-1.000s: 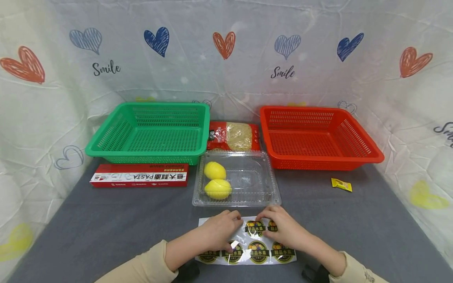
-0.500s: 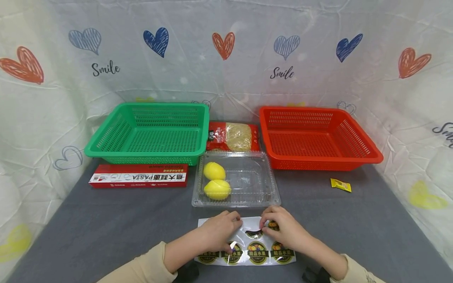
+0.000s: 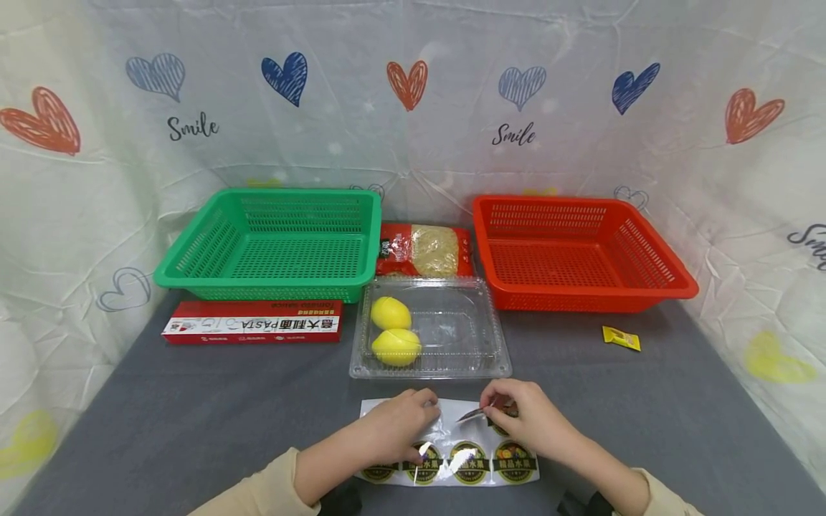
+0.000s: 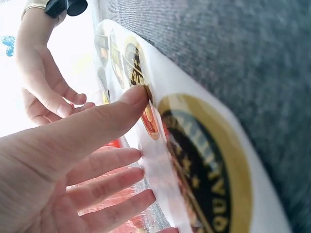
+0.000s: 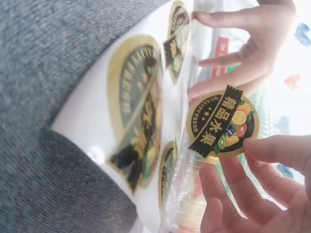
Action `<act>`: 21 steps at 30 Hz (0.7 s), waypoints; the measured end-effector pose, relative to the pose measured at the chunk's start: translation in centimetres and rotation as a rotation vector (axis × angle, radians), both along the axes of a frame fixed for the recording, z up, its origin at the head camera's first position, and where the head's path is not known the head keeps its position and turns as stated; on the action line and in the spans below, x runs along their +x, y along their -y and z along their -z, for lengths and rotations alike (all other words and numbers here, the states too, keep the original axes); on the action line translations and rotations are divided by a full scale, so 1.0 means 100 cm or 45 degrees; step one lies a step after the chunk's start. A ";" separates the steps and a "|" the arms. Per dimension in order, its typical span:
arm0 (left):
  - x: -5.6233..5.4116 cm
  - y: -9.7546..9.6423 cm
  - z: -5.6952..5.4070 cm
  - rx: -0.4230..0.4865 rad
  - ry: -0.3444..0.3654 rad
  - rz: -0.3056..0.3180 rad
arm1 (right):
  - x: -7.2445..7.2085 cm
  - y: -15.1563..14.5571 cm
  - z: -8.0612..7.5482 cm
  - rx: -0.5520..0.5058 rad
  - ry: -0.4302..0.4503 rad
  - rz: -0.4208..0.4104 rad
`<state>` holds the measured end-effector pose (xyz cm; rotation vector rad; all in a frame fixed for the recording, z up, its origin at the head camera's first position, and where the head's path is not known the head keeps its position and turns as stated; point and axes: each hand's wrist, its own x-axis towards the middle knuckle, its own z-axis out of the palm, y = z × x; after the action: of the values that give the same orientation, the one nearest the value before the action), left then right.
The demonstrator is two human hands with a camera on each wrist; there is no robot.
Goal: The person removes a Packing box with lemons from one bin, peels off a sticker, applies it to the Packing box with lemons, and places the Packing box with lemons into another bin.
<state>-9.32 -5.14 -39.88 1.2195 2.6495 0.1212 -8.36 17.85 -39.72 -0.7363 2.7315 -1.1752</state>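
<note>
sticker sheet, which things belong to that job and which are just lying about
In the job:
- sticker sheet
- loose fruit-print sticker
- left hand
- right hand
- probably clear box and lemons

Lying about, apparently:
- green basket
- red basket
- pasta box
- red bag
- yellow packet

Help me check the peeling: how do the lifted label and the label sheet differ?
The right hand pinches the lifted label; the label sheet lies on the table under the left hand. The label is round; the sheet is larger and rectangular. Both show black and gold.
</note>
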 end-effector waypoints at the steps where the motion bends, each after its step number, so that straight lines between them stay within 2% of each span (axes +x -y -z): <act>1: 0.000 0.001 0.000 0.007 0.001 0.003 | 0.000 0.000 -0.001 -0.007 0.002 -0.001; 7: 0.002 0.005 -0.001 0.096 0.012 -0.035 | -0.002 0.001 -0.005 -0.046 -0.015 0.001; 11: 0.003 0.006 -0.003 0.297 0.037 -0.124 | -0.003 0.001 -0.007 -0.067 -0.013 0.005; 14: 0.001 0.005 -0.005 0.526 0.145 -0.205 | -0.004 0.002 -0.009 -0.080 0.002 0.003; 17: 0.000 0.005 -0.006 0.754 0.297 -0.267 | -0.005 0.004 -0.012 -0.100 0.015 0.002; 21: -0.001 0.003 -0.006 0.973 0.441 -0.328 | -0.006 0.008 -0.017 -0.138 0.038 -0.007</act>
<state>-9.47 -5.49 -39.25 0.8830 2.4764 1.3489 -8.97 17.09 -38.06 -0.7307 2.6581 -1.3307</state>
